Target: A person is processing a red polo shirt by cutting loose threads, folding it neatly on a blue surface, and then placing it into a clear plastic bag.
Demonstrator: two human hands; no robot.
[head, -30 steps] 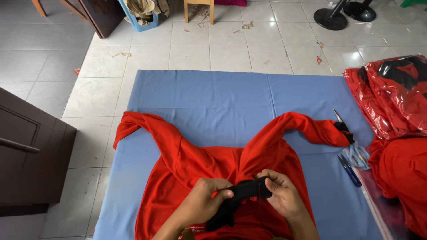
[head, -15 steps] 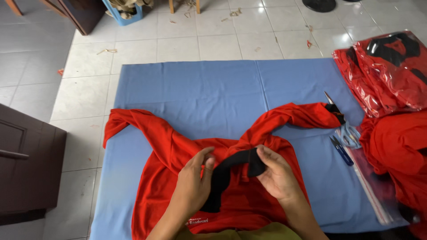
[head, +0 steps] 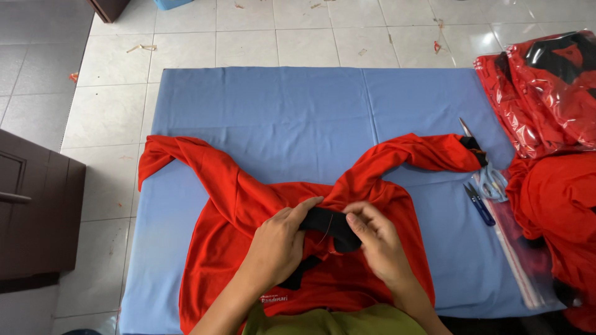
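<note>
A pale tiled floor (head: 112,105) fills the view, and on it lies a blue cloth (head: 279,105) spread flat, reaching from about 9 o'clock to 3 o'clock. Across the cloth's lower half lies a red long-sleeved shirt (head: 230,205), its two sleeves spread up and out toward 10 o'clock and 2 o'clock. At 3 o'clock, off the cloth's right edge, sits a heap of red garments (head: 559,205), with more red garments in clear plastic bags (head: 546,93) above it at 2 o'clock. A dark wooden cabinet (head: 31,217) stands at 9 o'clock.

Near the picture's centre, slightly toward 6 o'clock, the shirt's black collar (head: 329,224) is bunched up between both hands. The left hand (head: 276,248) is curled around the collar's left end, fingers closed on the fabric. The right hand (head: 375,239) pinches the collar's right end between thumb and fingertips.

Beside the right sleeve's black cuff, at about 3 o'clock, lie pale-handled scissors (head: 487,174) and, just below them, a small blue thread snipper (head: 479,203), both on the cloth well apart from the hands
</note>
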